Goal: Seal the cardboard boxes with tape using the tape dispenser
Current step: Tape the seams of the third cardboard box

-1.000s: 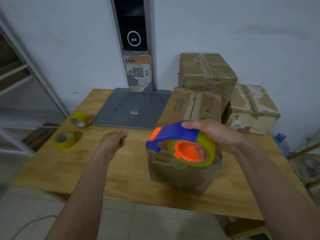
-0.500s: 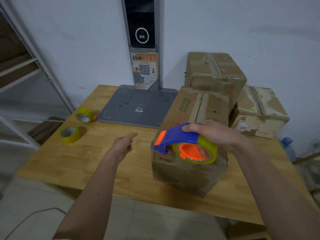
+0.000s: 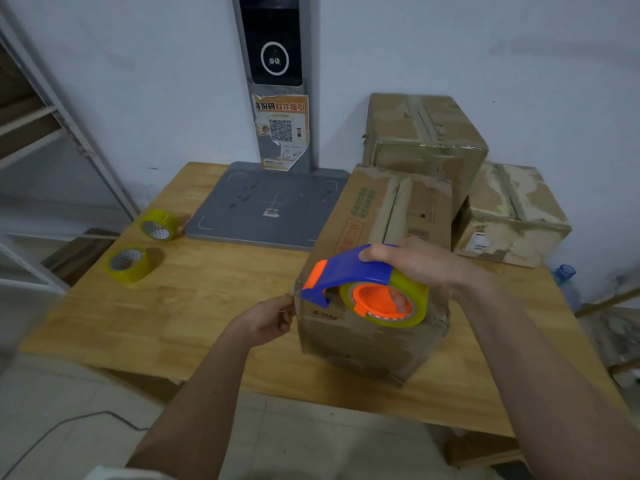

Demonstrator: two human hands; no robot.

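Wooden table (image 3: 207,306) — cardboard boxes (image 3: 374,341), tape rolls (image 3: 130,265), perhaps a scale (image 3: 266,206)

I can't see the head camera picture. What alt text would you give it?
A person's right hand holds a blue and orange tape dispenser against the near cardboard box on a wooden table, while the left hand pinches at the box's left corner. Two yellow tape rolls lie to the left; more boxes stand behind.
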